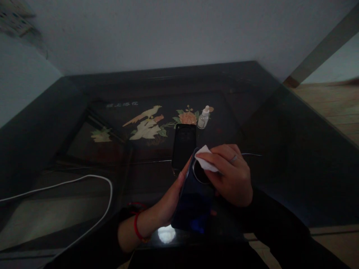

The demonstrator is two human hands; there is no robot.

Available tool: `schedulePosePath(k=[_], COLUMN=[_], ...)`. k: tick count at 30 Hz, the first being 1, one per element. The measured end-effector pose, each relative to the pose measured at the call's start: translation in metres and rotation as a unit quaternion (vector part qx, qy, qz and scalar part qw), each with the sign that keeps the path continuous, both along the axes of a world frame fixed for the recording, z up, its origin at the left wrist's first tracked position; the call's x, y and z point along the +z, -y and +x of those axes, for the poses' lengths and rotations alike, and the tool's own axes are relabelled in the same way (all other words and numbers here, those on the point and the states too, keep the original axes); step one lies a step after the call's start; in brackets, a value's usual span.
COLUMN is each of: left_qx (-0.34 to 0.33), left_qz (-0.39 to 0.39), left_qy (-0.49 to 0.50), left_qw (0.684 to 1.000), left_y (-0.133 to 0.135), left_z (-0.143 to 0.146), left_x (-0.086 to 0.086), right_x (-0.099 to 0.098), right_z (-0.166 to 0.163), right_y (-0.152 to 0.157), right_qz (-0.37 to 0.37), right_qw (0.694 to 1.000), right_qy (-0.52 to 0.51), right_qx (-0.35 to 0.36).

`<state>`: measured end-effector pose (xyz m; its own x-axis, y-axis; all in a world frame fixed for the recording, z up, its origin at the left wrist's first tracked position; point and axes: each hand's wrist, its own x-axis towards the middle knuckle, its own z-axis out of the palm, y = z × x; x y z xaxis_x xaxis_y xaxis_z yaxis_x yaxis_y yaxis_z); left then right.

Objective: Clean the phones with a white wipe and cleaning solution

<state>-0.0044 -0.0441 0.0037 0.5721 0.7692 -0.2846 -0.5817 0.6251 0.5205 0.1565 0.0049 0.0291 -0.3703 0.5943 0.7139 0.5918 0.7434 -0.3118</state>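
My left hand (168, 200) grips a dark blue phone (193, 203) from its left edge, back side up, with a round camera bump near the top. My right hand (231, 175), a ring on one finger, pinches a small white wipe (204, 160) and presses it on the camera bump. A red string bracelet circles my left wrist. A second black phone (183, 147) lies flat on the table just beyond the held one.
A small white dropper bottle (203, 117) stands behind the black phone on the dark glass-topped table (280, 149) with bird and flower inlay. A white cable (84, 183) loops across the left. White walls enclose the far sides; wooden floor lies to the right.
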Motion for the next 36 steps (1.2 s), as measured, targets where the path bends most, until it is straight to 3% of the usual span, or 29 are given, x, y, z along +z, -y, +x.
schedulePosePath(k=[2,4,7,9,13,15,18,20,25,31,36], left_qx=[0.028,0.046,0.035,0.041,0.084,0.095,0.104,0.071,-0.022,-0.054,-0.011], left_qz=[0.008,0.013,0.013,0.020,0.037,0.036,0.021,-0.002,-0.005,0.009,0.009], left_qy=[-0.019,-0.027,-0.020,-0.025,-0.046,-0.050,-0.045,-0.008,0.072,0.040,0.075], left_qw=[0.999,0.999,0.999,0.999,0.995,0.994,0.993,0.997,0.997,0.998,0.997], left_y=[0.000,0.000,-0.001,-0.001,-0.001,-0.002,-0.004,-0.007,-0.010,-0.002,-0.004], left_z=[0.001,0.001,0.000,-0.001,-0.001,-0.001,-0.003,-0.006,-0.010,-0.003,-0.006], left_x=[-0.001,-0.001,-0.003,-0.003,-0.005,-0.006,-0.003,0.002,0.009,0.001,0.005], right_x=[0.001,0.002,0.003,0.003,0.002,0.002,0.003,0.004,0.005,0.002,0.002], right_z=[-0.002,-0.001,0.003,0.004,-0.001,-0.001,0.005,0.011,0.019,0.011,0.017], right_y=[0.002,0.002,0.000,0.000,0.004,0.005,0.004,0.001,-0.004,-0.005,-0.009], right_qz=[0.021,0.035,0.021,0.024,0.059,0.058,0.055,0.054,0.006,0.022,-0.026], right_qw=[0.997,0.995,1.000,1.000,0.990,0.988,0.990,0.992,0.998,1.000,0.997], right_qy=[0.017,0.027,0.017,0.013,0.045,0.051,0.047,0.045,-0.002,0.015,-0.008], right_qx=[0.067,0.091,0.010,0.001,0.123,0.133,0.122,0.106,-0.055,0.001,-0.065])
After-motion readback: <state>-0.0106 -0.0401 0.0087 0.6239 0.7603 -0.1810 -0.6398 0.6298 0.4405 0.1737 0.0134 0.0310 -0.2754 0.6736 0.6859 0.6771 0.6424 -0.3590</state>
